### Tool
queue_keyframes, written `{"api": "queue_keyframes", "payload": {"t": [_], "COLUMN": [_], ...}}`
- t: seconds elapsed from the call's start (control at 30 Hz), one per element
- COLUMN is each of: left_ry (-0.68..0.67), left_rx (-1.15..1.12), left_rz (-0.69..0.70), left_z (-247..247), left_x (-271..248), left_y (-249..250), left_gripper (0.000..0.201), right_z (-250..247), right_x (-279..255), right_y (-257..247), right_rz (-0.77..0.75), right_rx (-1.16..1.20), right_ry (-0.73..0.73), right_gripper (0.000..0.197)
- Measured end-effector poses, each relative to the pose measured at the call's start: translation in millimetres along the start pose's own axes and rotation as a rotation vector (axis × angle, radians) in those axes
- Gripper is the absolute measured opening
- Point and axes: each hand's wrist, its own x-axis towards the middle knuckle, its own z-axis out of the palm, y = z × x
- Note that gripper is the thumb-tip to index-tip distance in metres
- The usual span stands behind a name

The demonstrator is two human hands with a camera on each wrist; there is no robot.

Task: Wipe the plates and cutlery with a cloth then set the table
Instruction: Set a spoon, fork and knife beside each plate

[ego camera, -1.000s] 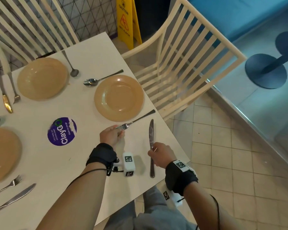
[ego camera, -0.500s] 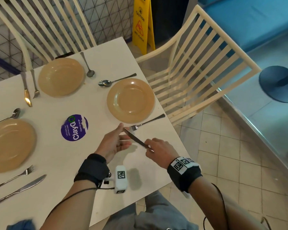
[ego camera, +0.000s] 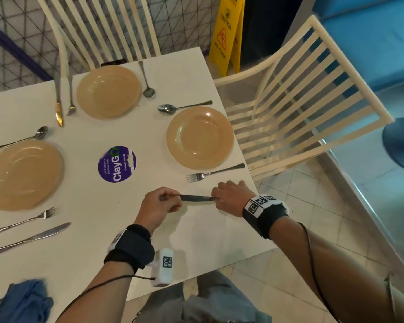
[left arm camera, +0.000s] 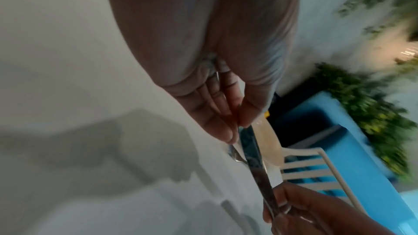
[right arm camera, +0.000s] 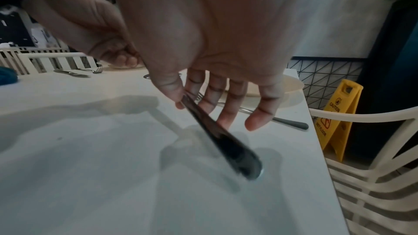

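Note:
A steel knife (ego camera: pixel 196 198) is held level just above the white table (ego camera: pixel 91 241), near its front right corner. My left hand (ego camera: pixel 173 198) pinches the blade end, as the left wrist view shows of the left hand (left arm camera: pixel 237 126) on the knife (left arm camera: pixel 257 163). My right hand (ego camera: pixel 216 198) pinches the handle between thumb and forefinger; in the right wrist view the right hand (right arm camera: pixel 183 101) has its other fingers spread, and the knife (right arm camera: pixel 226 142) handle points down at the table. A fork (ego camera: pixel 215 173) lies just beyond, below a tan plate (ego camera: pixel 200 137). A blue cloth (ego camera: pixel 26 301) lies at the front left.
Two more tan plates (ego camera: pixel 109 90) (ego camera: pixel 21 173) sit with cutlery beside them, and a spoon (ego camera: pixel 182 107) lies above the right plate. A purple sticker (ego camera: pixel 117 164) marks the table's middle. White slatted chairs (ego camera: pixel 301 108) stand at the right and far sides; a yellow caution sign (ego camera: pixel 226 36) stands behind.
My right hand lifted the knife off the table and turned it crosswise. My left hand let go of the fork and took the blade end. The fork stays on the table.

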Motion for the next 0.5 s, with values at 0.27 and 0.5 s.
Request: {"api": "queue_keyframes", "payload": {"t": [0.27, 0.5], "left_ry": [0.128, 0.174], "left_rx": [-0.154, 0.415], "left_rz": [-0.161, 0.076], "left_z": [13, 20], "left_x": [11, 24], "left_y": [-35, -36], "left_gripper": [0.01, 0.018], "right_z": [16, 41], "right_x": [29, 22], "right_y": [4, 24], "right_rz": [0.08, 0.228], "right_rx": [-0.077, 0.002], "right_ry": [0.166, 0.389], "right_gripper": [0.028, 0.013]}}
